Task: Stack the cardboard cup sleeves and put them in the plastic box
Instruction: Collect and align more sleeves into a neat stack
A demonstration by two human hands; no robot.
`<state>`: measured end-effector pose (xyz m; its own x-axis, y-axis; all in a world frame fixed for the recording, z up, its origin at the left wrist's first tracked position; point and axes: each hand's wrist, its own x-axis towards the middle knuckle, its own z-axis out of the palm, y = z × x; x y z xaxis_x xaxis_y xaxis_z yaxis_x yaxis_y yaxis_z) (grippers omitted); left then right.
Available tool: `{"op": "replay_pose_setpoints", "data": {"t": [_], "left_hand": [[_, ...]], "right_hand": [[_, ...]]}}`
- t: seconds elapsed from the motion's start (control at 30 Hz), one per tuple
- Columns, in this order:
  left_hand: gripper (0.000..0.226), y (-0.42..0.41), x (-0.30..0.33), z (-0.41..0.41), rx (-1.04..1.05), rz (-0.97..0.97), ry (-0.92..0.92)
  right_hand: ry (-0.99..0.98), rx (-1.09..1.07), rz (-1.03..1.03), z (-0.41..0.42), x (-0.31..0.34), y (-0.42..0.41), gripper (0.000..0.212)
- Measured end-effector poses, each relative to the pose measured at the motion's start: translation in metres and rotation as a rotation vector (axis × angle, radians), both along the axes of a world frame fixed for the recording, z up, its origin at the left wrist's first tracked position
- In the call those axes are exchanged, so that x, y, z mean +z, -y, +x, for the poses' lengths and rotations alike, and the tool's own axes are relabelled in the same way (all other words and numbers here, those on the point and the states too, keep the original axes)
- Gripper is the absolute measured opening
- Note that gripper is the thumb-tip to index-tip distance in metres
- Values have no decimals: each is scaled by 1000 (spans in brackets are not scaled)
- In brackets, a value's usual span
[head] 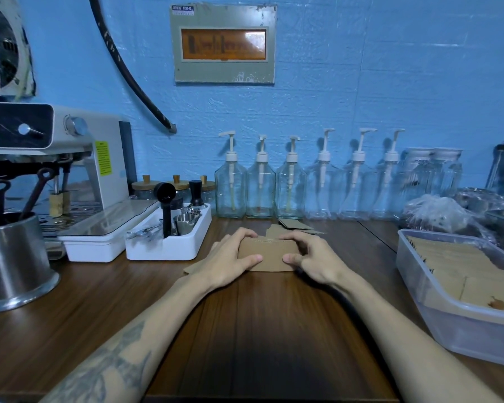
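A small stack of flat brown cardboard cup sleeves (pixel 269 253) rests on the wooden counter in the middle of the view. My left hand (pixel 230 257) grips its left end and my right hand (pixel 309 258) grips its right end, thumbs on the near edge, fingers over the far edge. More loose sleeves (pixel 294 225) lie just behind the stack, and one pokes out under my left wrist (pixel 191 269). The clear plastic box (pixel 437 312) stands at the right, with rows of sleeves (pixel 460 266) inside it.
A white utensil tray (pixel 169 242) sits left of my hands, beside an espresso machine (pixel 70 158) and a steel pot (pixel 15 257). Several glass pump bottles (pixel 261 187) line the blue wall. Plastic bags (pixel 437 210) lie behind the box.
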<state>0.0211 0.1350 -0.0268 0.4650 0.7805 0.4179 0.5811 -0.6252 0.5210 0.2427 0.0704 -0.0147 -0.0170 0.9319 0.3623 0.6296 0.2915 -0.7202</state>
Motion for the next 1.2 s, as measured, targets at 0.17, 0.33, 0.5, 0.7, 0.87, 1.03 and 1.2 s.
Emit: {"op": "replay_pose_setpoints", "data": {"t": [0.17,0.33,0.5,0.7,0.87,1.03,1.2], "left_hand": [[68,-5,5,-21,89,-5,-24],[89,-6,3,-25,205,-112,-228],[75,-5,3,-22,228,-135,-268],[56,-7,6,-22,244,-176,-162],[51,-7,9,-23,270,-156,-76],[47,1,20,-26,322,-33,27],[25,2,23,-27,261,-36,224]], "right_hand": [[-9,-107,-9,16,0,-2,38],[51,-178,7,24,-1,-3,41],[47,-177,-4,25,-3,-5,41],[37,-167,-6,25,-2,-6,41],[37,-158,-7,25,-2,-5,41],[23,-162,-14,26,-3,-5,41],[8,-155,-15,26,-4,-7,42]]}}
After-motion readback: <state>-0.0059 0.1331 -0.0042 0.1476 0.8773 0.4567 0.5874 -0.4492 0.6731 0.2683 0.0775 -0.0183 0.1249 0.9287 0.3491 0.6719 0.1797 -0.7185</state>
